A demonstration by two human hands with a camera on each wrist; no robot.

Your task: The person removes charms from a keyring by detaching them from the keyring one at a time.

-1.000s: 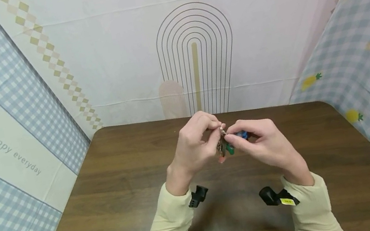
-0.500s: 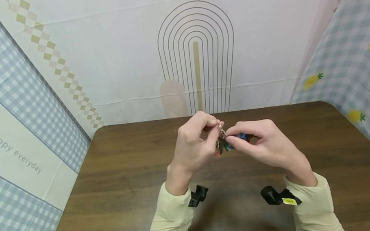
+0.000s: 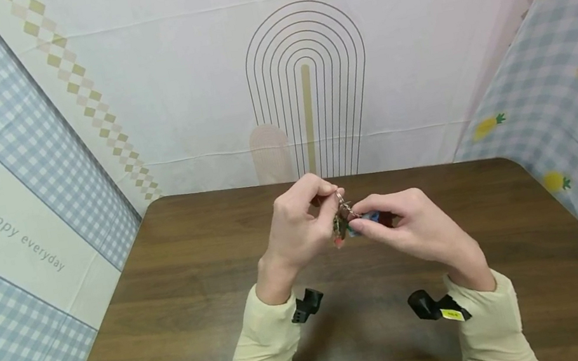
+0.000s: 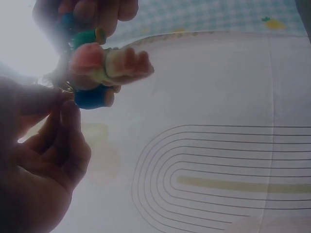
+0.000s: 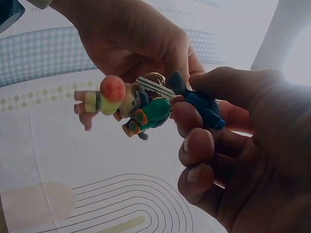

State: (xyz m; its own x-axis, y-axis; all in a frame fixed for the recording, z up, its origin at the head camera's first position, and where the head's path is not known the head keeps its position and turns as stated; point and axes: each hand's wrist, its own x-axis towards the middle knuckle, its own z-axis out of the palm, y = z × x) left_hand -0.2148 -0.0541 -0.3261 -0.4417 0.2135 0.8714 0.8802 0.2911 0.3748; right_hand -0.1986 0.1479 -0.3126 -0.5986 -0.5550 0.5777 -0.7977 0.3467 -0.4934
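My left hand [image 3: 299, 221] pinches a metal key ring [image 5: 156, 76] between thumb and forefinger, above the table. From the ring hang a silver key [image 5: 154, 87] and several small figurine charms. My right hand [image 3: 411, 217] pinches a blue figurine charm [image 5: 206, 109] just to the right, its fingers hiding part of it. A short metal chain [image 3: 351, 211] shows between the two hands. In the right wrist view a green figurine [image 5: 158, 112] and a figurine with a round pink-red part [image 5: 112, 89] dangle beside the key.
A brown wooden table [image 3: 193, 326] lies beneath both hands. Behind it hangs a white cloth [image 3: 181, 96] with arch lines, with checked cloths [image 3: 561, 113] at the sides. Black wrist cameras [image 3: 306, 305] sit at both cuffs.
The left hand has shifted slightly left, away from the right hand, and more of the chain shows between them. The dangling charms have swung a little.
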